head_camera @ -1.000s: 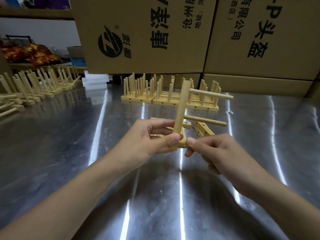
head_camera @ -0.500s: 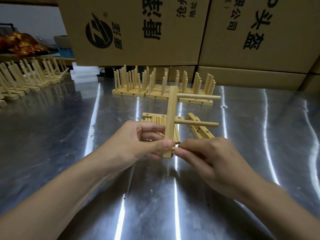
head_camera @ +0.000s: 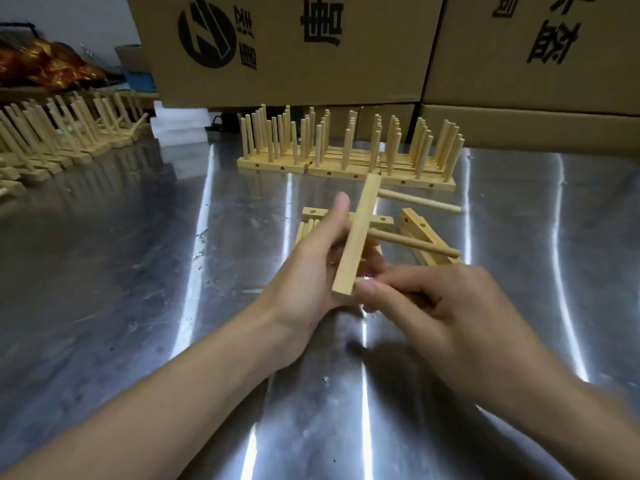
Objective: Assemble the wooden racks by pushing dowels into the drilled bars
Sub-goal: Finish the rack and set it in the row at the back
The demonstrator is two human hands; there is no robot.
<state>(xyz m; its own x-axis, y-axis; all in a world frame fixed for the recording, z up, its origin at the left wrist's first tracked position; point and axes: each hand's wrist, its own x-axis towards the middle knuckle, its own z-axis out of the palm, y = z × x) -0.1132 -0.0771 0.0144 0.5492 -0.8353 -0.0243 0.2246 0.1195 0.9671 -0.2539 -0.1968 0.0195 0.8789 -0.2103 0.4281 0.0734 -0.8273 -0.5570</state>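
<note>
Left hand (head_camera: 311,271) wraps the drilled bar (head_camera: 358,233), tilted above the tabletop (head_camera: 138,289), two dowels (head_camera: 412,242) seated. Right hand (head_camera: 436,306), fingers curled, pinches a mostly hidden third dowel (head_camera: 364,279) at the bar's near end. Risk: skewed push jams it or twists the bar loose.

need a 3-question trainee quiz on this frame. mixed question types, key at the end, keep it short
1. True or false: the drilled bar gripped by the left hand already carries two dowels.
2. The right hand pinches a mostly hidden third dowel at the bar's: A) far end, B) middle, C) near end.
3. Fill in: the finished racks stand just in front of the ___.
Key: 1 true; 2 C; 3 cardboard boxes.
</note>
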